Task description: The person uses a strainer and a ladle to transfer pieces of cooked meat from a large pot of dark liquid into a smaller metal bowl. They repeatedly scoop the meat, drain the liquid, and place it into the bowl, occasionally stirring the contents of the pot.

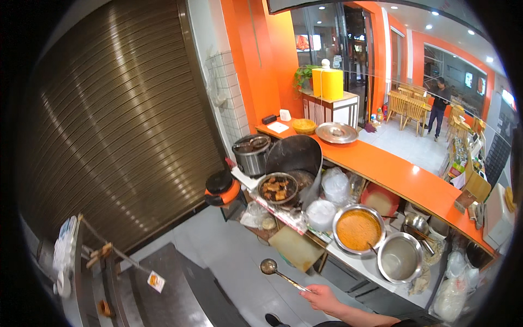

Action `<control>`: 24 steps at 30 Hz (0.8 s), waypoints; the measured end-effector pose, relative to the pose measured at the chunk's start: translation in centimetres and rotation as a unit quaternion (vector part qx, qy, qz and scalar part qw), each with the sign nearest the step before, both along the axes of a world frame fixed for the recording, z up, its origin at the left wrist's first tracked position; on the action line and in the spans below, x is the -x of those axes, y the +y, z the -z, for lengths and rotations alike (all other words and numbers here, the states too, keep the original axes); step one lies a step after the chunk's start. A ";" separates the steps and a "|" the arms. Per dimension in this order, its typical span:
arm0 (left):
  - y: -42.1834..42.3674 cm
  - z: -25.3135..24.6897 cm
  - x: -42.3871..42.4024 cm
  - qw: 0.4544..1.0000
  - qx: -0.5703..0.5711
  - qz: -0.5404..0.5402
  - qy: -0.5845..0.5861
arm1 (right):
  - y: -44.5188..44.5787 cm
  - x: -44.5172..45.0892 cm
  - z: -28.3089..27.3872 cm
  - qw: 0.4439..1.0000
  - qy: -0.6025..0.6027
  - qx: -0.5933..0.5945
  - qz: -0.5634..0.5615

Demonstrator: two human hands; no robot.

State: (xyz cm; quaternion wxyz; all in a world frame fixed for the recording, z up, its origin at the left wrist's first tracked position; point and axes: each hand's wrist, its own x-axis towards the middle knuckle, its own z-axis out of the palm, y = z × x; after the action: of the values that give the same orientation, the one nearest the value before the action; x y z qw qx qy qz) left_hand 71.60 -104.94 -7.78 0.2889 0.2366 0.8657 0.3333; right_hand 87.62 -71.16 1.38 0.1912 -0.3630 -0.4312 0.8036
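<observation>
A metal ladle (282,274) is in my right hand (320,299), gripped by its handle, with the round bowl pointing left over the grey floor. My left hand is out of view. Ahead, a metal bowl (337,242) of orange sauce (358,229) stands on the white worktop, a utensil handle leaning at its rim. Beside it sits a deep metal pot (399,257) with a greyish inside. Farther left, a round pot (278,189) holds brown pieces of food in dark liquid, in front of a dark curved metal guard (294,153).
An orange counter (392,175) runs behind the worktop, bearing a metal lid (336,133) and a yellow basket (304,126). A steel pot (251,157) stands at the back left. A roller shutter (122,122) closes the left side. A person (439,107) stands in the dining area.
</observation>
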 end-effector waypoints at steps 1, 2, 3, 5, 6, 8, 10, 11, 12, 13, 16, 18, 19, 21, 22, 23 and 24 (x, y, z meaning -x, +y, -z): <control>0.9 0.5 3.2 1.000 -0.005 0.015 0.014 | 0.8 2.1 -0.6 1.000 -0.009 0.002 0.011; 2.2 1.1 7.3 0.998 -0.015 0.039 0.037 | 1.6 4.2 -1.1 1.000 -0.017 0.004 0.023; 3.8 1.9 11.6 0.995 -0.029 0.073 0.056 | 2.5 5.9 -1.4 0.999 -0.028 -0.012 0.037; 8.5 4.2 20.8 0.984 -0.055 0.141 0.096 | 4.2 9.3 -2.0 0.996 -0.049 -0.039 0.065; 12.7 2.9 25.4 0.979 -0.009 0.172 0.112 | 5.1 10.9 -1.9 0.996 -0.045 -0.031 0.072; 20.9 -2.3 31.6 0.983 0.006 0.144 0.111 | 7.6 13.7 -1.9 0.995 -0.037 -0.019 0.094; 27.4 -2.7 37.8 0.987 0.004 0.125 0.097 | 10.0 17.1 -1.7 0.993 -0.028 0.002 0.113; 30.5 -1.2 41.3 0.990 0.014 0.109 0.084 | 11.3 18.9 -1.7 0.993 -0.020 0.012 0.119; 33.6 -0.8 43.6 0.992 -0.031 0.113 0.045 | 12.5 20.6 -2.1 0.992 -0.020 0.021 0.126; 36.8 -0.6 45.4 0.990 -0.073 0.118 0.002 | 13.8 22.3 -1.6 0.991 -0.028 0.017 0.131; 44.5 -0.3 49.3 0.971 -0.107 0.208 -0.047 | 18.5 27.2 0.5 0.989 -0.045 0.019 0.137; 49.1 -1.5 52.0 0.955 -0.088 0.282 -0.023 | 21.5 30.5 1.4 0.985 -0.066 -0.029 0.154; 50.3 -1.5 53.0 0.949 -0.065 0.307 -0.015 | 22.6 31.9 0.9 0.984 -0.088 -0.024 0.152; 53.5 -2.2 55.1 0.937 -0.025 0.349 -0.011 | 26.0 34.8 1.5 0.980 -0.116 -0.061 0.147; 56.0 -2.8 55.9 0.932 -0.015 0.363 -0.016 | 27.3 35.7 1.5 0.981 -0.083 -0.027 0.171; 58.7 -3.3 56.8 0.929 -0.011 0.371 -0.004 | 29.0 36.4 1.5 0.979 -0.050 -0.002 0.197; 61.1 -3.7 57.9 0.926 -0.006 0.379 0.009 | 30.4 37.2 1.3 0.976 -0.059 -0.017 0.211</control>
State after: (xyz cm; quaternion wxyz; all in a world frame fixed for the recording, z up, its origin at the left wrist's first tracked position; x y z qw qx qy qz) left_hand 13.72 -43.87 -4.09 0.3844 0.5514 0.7123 0.2022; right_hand 50.38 -40.74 0.05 0.3370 -0.4892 -0.3690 0.7148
